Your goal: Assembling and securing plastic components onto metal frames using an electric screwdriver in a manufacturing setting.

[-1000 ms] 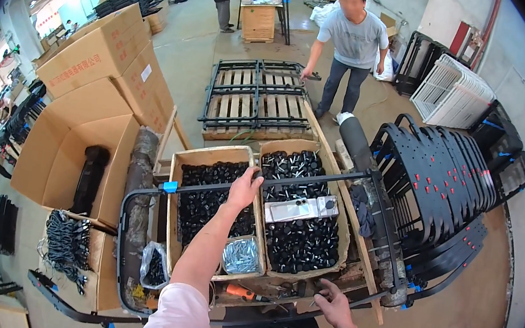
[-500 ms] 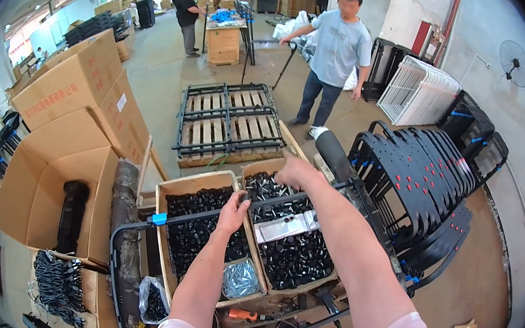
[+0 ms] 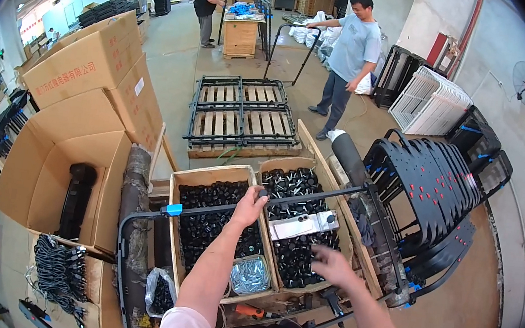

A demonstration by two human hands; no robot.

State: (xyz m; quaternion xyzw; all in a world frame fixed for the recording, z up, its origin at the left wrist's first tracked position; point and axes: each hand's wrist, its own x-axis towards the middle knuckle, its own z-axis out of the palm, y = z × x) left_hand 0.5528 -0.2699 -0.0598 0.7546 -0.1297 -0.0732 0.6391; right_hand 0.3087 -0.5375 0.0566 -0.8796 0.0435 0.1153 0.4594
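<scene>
The black frame tube (image 3: 311, 196) was clasped in the left hand (image 3: 249, 205) at centre frame; the right hand (image 3: 332, 266), spread empty, was best brought alongside to steady it.

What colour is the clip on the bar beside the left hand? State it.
Blue: the clip sits on the black bar, left of the left hand. Head view shows it.

Bright, even daylight from windows (image 3: 43, 29) at left; soft shadows. Heavy fisheye bend, black rim. Right hand (image 3: 334, 266) motion-blurred.
</scene>
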